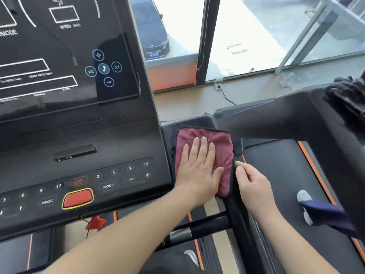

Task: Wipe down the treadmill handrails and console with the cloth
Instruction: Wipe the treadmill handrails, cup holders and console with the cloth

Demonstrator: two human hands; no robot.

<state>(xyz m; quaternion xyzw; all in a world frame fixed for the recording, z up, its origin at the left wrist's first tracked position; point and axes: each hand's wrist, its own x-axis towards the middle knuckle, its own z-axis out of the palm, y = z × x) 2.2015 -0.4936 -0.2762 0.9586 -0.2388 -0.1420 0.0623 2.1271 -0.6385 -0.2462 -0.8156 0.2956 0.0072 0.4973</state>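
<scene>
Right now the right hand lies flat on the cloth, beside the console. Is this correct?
No. The left hand lies flat on the cloth, beside the console; the right hand is only at the cloth's edge. The head view shows it.

Behind the left hand (197, 171) and the right hand (252, 186), both forearms are bare from the wrists to the picture's lower edge. The fingernails are short and plain.
</scene>
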